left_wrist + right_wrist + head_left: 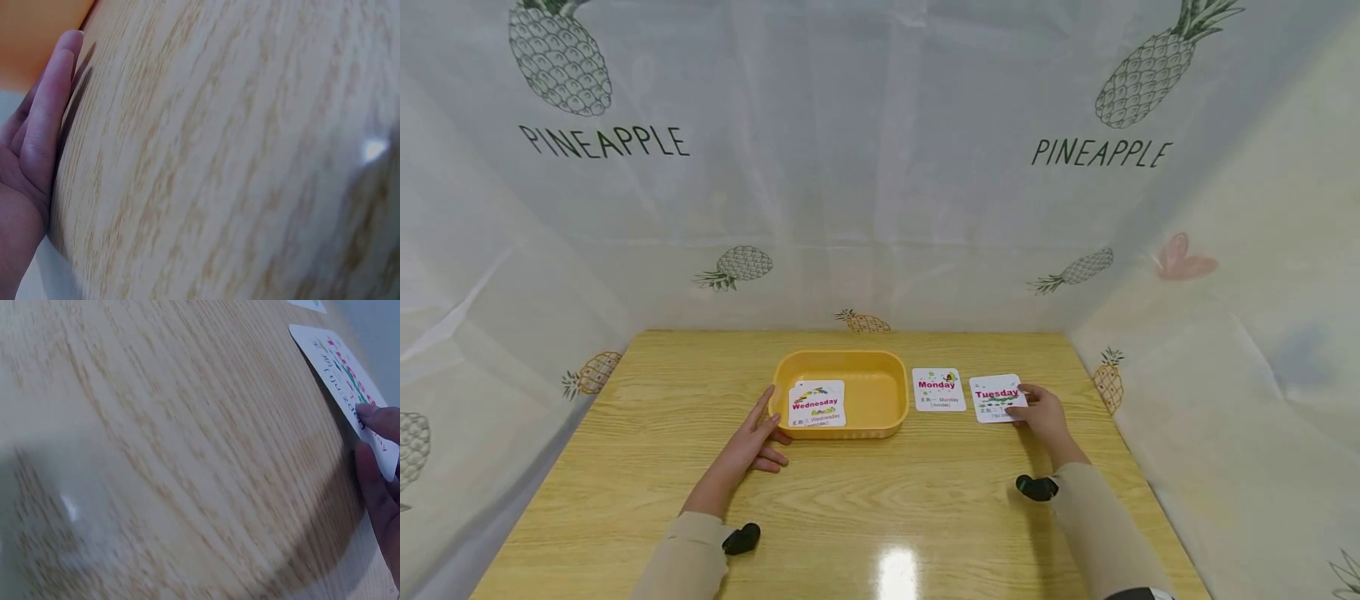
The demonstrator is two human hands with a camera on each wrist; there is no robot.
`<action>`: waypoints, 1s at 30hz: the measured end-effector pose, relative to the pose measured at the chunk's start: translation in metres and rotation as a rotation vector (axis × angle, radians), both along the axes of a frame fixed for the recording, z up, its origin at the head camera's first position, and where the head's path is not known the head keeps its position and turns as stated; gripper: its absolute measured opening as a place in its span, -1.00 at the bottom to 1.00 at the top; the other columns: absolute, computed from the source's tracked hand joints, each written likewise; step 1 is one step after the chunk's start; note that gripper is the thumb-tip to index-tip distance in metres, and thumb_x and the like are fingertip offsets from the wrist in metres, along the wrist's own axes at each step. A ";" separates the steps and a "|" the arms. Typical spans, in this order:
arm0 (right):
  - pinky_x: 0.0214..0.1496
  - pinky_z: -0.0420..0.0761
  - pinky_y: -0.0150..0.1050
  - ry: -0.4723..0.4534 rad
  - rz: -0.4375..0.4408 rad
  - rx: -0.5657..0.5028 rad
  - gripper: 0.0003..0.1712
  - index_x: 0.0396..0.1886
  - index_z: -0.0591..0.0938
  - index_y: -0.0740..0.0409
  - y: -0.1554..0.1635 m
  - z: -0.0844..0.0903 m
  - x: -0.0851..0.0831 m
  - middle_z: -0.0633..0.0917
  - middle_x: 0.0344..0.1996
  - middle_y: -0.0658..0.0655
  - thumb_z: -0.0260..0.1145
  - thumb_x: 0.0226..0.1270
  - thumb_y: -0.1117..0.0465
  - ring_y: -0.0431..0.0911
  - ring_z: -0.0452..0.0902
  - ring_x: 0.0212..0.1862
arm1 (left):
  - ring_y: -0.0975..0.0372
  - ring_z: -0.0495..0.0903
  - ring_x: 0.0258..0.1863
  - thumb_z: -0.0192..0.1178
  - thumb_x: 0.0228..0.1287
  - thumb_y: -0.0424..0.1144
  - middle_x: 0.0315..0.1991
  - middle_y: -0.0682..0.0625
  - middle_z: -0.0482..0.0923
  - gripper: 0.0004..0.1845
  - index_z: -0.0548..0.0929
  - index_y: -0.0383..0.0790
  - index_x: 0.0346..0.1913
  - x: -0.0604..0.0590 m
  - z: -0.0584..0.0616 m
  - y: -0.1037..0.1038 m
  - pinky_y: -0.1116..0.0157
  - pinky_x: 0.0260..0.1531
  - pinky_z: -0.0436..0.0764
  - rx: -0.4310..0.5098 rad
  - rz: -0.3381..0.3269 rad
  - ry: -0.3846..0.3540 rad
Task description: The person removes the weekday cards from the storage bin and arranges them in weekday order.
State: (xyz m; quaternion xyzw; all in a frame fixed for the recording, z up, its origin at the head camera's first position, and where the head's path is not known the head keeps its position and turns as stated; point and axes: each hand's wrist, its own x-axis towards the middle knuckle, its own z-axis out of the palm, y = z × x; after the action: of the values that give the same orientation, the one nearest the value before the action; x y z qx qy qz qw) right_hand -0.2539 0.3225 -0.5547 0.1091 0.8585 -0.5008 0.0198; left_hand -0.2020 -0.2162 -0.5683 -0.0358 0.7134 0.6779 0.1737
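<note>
Beige sleeves (688, 557) are reaching forward from the near edge of a glossy wooden table (865, 508), each wrist carrying a small black camera. Out on the right, the person's right hand (1043, 417) is pinching the right edge of the Tuesday card (996, 397) between thumb and fingertips, the card lying flat or nearly flat on the wood; the right wrist view is showing a fingertip (377, 419) resting on the card's face (340, 365). Just beside it to the left, the Monday card (937, 388) is lying flat on the table. Further left, the yellow tray (880, 392) is holding the Wednesday card (817, 403), propped against its near wall. The left hand (752, 442) is resting open, fingers straight, against the tray's left near corner, holding nothing. Pineapple-printed sheeting (880, 167) is enclosing the table on three sides.
</note>
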 end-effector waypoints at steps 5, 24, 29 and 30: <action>-0.19 0.56 -0.31 0.006 -0.016 0.104 -0.29 0.30 0.41 0.44 -0.002 -0.001 0.002 0.48 0.09 0.46 0.45 0.19 0.31 0.18 0.45 0.01 | -0.03 0.70 -0.49 -0.01 0.46 0.16 -0.15 -0.30 0.59 -0.29 -0.13 0.53 0.51 0.001 0.002 0.001 0.08 -0.50 0.71 0.001 0.000 0.011; -0.11 0.49 -0.19 -0.005 -0.053 0.144 -0.28 0.33 0.34 0.53 -0.015 -0.004 -0.009 0.48 0.08 0.46 0.40 0.24 0.35 0.12 0.42 -0.03 | -0.02 0.69 -0.51 -0.02 0.49 0.11 -0.19 -0.29 0.59 -0.30 -0.13 0.50 0.51 0.002 0.000 0.004 0.10 -0.52 0.70 -0.004 0.013 0.004; 0.08 0.48 -0.03 -0.028 -0.022 0.165 -0.24 0.34 0.30 0.55 -0.016 -0.001 -0.016 0.45 0.15 0.49 0.41 0.23 0.33 0.15 0.39 0.01 | -0.02 0.70 -0.51 -0.01 0.48 0.11 -0.19 -0.29 0.59 -0.31 -0.11 0.51 0.51 0.000 0.001 0.003 0.10 -0.51 0.70 0.004 0.019 0.004; 0.13 0.46 0.00 -0.033 -0.015 0.169 -0.23 0.34 0.30 0.55 -0.017 0.000 -0.017 0.44 0.16 0.50 0.41 0.23 0.33 0.17 0.39 0.02 | -0.01 0.70 -0.51 -0.01 0.48 0.12 -0.19 -0.29 0.59 -0.31 -0.11 0.52 0.51 0.000 0.001 0.003 0.10 -0.51 0.70 0.000 0.020 0.004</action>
State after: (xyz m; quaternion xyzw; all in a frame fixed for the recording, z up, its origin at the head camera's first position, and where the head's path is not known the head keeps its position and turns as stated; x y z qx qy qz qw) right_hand -0.2707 0.3059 -0.5549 0.1251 0.8964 -0.4247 0.0209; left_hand -0.2020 -0.2133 -0.5671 -0.0417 0.7132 0.6798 0.1657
